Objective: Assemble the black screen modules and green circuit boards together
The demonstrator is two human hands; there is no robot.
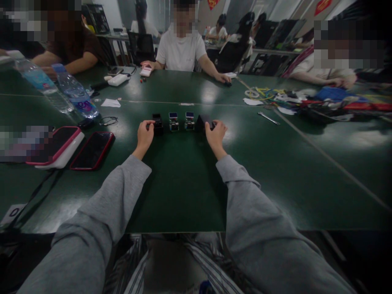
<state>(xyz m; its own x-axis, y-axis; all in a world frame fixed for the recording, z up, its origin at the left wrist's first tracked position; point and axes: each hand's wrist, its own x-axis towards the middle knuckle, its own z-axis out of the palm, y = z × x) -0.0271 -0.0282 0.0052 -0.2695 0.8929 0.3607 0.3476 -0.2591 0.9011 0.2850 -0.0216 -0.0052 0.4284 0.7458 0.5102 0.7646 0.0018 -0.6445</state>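
Observation:
My left hand [144, 138] is at the left end of a row of small things, its thumb and fingers closed on the side of a small black box-like case [157, 124]. At the right end, my right hand [216, 136] grips another black block [201, 123], partly hidden by the thumb. Between them stand two small devices, a left one [173, 121] and a right one [189, 121], each with a dark, shiny panel on top and pale edges. Neither hand touches these two. All four pieces rest on the green table [180, 175].
Left lie a red-edged phone [92, 151], a pink-edged tablet-like device [58, 145] and water bottles [76, 94]. A wrench [268, 118] and a heap of cables [321, 100] lie right. Across the table, a person [182, 51] holds a phone and rests one hand on a mouse.

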